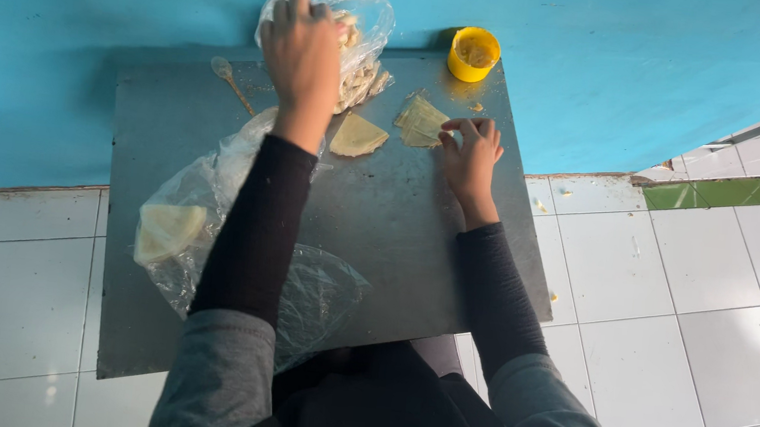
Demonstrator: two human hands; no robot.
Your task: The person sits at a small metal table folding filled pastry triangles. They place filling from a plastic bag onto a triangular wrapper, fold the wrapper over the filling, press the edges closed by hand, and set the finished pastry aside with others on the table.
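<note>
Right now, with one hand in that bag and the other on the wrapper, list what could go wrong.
1. The left hand reaches into the clear bag of filling at the board's far edge; a tug might tip the bag and spill it.
2. The yellow cup stands right at the grey board's far corner, close to the right hand; a nudge could knock it off.
3. The right hand's fingertips pinch the thin folded wrapper, which may tear.

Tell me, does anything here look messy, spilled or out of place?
A little. Pale smears and crumbs dot the grey board near the yellow cup. A spoon lies loose by the left hand. The clear plastic bag sprawls crumpled over the board's left edge.
</note>
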